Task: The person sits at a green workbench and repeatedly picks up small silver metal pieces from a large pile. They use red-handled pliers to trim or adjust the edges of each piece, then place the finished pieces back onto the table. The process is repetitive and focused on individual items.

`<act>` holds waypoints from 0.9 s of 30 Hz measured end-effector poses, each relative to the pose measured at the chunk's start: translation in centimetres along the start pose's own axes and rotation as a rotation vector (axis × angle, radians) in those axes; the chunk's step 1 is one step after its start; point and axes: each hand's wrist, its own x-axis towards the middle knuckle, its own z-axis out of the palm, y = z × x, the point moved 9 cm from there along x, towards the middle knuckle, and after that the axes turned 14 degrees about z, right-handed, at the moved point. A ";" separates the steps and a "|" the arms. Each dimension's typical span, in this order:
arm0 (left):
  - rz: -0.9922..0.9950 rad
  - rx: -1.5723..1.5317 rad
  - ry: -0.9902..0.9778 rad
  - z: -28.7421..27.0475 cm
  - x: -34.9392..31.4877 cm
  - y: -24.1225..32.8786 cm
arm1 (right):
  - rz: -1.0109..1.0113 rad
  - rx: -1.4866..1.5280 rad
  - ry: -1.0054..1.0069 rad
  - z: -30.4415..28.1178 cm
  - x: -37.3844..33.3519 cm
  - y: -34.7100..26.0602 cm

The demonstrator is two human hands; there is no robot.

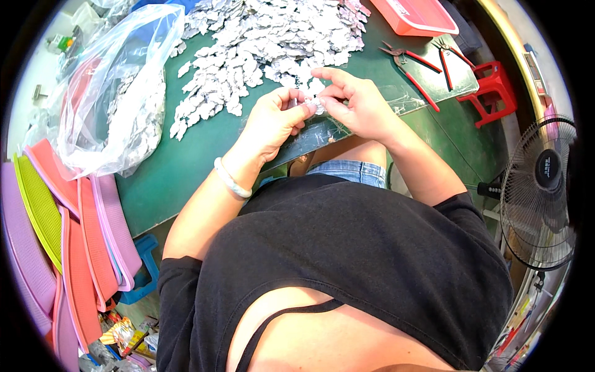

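At the front edge of the green table (152, 192), my left hand (273, 121) is closed, thumb and fingers pinching a small silvery-white flat piece (318, 105). My right hand (362, 105) meets it there, its thumb and a finger closed on the same piece while the index finger stretches out above. Fingers cover much of the piece, so its exact shape is hidden. Just beyond both hands spreads a large heap of similar silvery pieces (273, 40) with wavy outlines.
Right of the heap lie two red-handled pliers (414, 71) (451, 59) and a red tray (415, 18). A clear plastic bag (118, 93) holds more pieces at left. Stacked colourful baskets (80, 248) stand lower left; a red stool (493, 93) and a fan (539, 192) stand right.
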 end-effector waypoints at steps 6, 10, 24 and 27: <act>-0.014 -0.134 0.033 -0.5 0.2 -0.6 | -0.235 -0.469 0.101 -1.2 -0.5 -0.8; -0.039 -0.273 0.051 -0.3 0.1 -0.5 | -0.212 -0.581 0.064 -0.9 -0.5 0.3; -0.005 -0.092 0.021 0.0 0.2 -0.2 | 0.242 0.338 -0.243 0.6 1.7 2.1; -0.008 -0.141 0.069 -0.8 0.2 -0.1 | 0.145 0.152 -0.110 -0.1 2.2 2.1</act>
